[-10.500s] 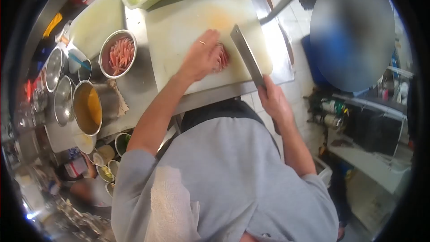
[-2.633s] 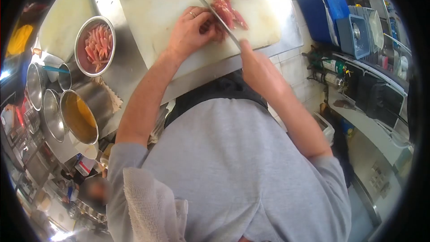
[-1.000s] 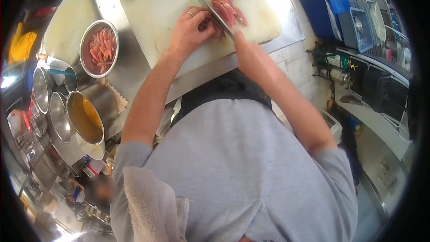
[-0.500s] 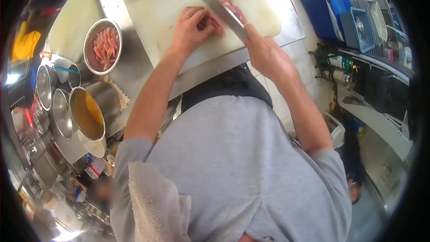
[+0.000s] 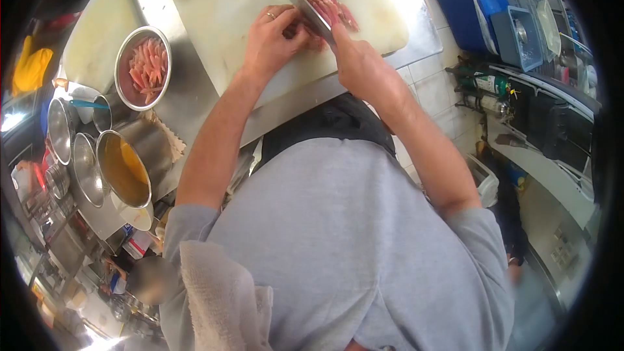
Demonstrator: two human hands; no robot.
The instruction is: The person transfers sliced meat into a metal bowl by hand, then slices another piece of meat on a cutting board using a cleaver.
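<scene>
sliced meat (image 5: 331,8) lay in a loose heap on the white cutting board (image 5: 218,23), upper centre of the frame. the left hand (image 5: 273,42) was curled, fingertips tucked in, holding more meat (image 5: 316,43). the right hand (image 5: 365,71) was closed around the handle of a knife (image 5: 300,4), reaching over the board's lower edge; its blade stood between the two portions. bare board spread towards the upper left, with open steel counter (image 5: 187,94) beyond.

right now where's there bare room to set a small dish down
Bare: the cutting board left of the left hand, and right of the cut strips; also the steel counter between board and meat bowl. Crowded: around the knife, between hand and strips, and left of the steel pot, among metal vessels.
</scene>
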